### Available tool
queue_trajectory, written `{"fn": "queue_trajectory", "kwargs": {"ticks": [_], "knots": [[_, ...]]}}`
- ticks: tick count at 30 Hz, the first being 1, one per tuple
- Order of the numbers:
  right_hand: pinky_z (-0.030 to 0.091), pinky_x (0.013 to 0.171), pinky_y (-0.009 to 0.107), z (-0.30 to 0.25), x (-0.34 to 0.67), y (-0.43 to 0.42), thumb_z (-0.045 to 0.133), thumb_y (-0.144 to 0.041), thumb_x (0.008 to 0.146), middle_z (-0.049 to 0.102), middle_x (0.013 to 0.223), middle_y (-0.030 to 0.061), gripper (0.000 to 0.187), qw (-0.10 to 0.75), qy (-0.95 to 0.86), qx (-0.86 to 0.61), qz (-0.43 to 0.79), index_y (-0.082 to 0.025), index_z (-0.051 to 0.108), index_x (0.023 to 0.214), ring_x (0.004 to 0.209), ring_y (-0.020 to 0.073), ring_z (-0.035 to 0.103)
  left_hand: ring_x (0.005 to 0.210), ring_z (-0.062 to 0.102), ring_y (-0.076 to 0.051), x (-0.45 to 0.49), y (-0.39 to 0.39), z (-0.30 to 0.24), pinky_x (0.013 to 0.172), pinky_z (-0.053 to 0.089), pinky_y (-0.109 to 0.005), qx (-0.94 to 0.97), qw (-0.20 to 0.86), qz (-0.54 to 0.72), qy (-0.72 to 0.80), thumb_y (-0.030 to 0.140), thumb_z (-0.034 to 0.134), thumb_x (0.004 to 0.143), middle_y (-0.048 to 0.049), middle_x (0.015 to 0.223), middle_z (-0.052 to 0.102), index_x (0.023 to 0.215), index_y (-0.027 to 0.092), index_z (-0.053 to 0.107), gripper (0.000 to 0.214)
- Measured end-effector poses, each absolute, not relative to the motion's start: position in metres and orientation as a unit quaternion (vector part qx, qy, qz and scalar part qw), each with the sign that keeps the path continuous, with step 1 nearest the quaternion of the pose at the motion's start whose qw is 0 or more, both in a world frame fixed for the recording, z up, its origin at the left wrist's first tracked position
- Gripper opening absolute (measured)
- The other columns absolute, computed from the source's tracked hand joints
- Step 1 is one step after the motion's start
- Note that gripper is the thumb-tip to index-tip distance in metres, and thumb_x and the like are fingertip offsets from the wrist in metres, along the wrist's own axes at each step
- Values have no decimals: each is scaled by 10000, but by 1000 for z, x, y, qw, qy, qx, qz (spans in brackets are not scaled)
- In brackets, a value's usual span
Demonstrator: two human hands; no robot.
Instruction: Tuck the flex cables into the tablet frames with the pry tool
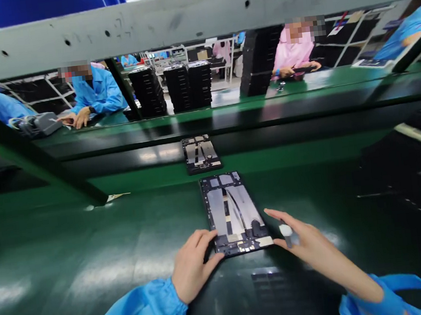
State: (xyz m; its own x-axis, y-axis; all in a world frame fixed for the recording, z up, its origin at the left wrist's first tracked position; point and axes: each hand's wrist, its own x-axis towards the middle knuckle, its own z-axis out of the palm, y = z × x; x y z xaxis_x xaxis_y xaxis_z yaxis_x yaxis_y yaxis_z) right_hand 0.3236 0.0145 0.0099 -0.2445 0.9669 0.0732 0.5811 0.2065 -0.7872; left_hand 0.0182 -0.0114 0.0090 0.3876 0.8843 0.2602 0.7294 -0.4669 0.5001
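2 hands at opened tablet, btm. L/R corners.

my left sleeve and right sleeve cut off by the bottom edge, a white-topped thing at my right hand too blurred to name, the device's tiniest parts too small to tell, a blue bin cut off above

The nearer device is black and silver (the tabletop green).
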Motion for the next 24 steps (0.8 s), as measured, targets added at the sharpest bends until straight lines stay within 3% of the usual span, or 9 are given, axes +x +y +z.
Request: {"fn": "queue_trajectory", "kwargs": {"ticks": [4, 7, 13, 20, 24], "knots": [[534, 919, 378, 12, 283, 8, 590, -230, 879, 678, 1215, 58, 368, 314, -770, -460, 311, -291, 610, 1242, 1081, 257, 655, 843, 633, -167, 30, -5, 7, 737, 520, -278, 853, 111, 268, 434, 281, 500, 975, -13, 965, 661, 1094, 248, 602, 161], [538, 876, 364, 6, 249, 6, 572, -145, 864, 720, 1098, 57, 323, 319, -799, -395, 324, -271, 654, 1150, 995, 243, 676, 774, 625, -147, 35, -3, 2, 694, 497, -253, 852, 114, 300, 415, 242, 470, 989, -1, 884, 673, 962, 221, 620, 153], [519, 796, 343, 1, 233, 8, 583, -131, 879, 722, 859, 44, 209, 356, -780, -392, 333, -227, 658, 1049, 825, 214, 670, 802, 622, -143, 35, -5, 1, 724, 479, -250, 827, 195, 326, 415, 253, 508, 980, -4, 897, 682, 1003, 216, 610, 111], [495, 789, 339, 6, 238, 7, 563, -140, 900, 713, 857, 44, 225, 344, -790, -372, 345, -230, 646, 1089, 852, 217, 650, 796, 592, -153, 32, -8, 6, 690, 470, -252, 833, 198, 282, 433, 307, 517, 971, -17, 850, 625, 890, 207, 634, 174], [489, 815, 361, 8, 236, 6, 575, -144, 895, 711, 849, 36, 217, 348, -777, -386, 355, -233, 630, 1084, 856, 224, 648, 794, 590, -150, 34, -11, 9, 679, 477, -250, 820, 203, 259, 468, 268, 558, 938, -9, 863, 604, 884, 210, 627, 105]]}}
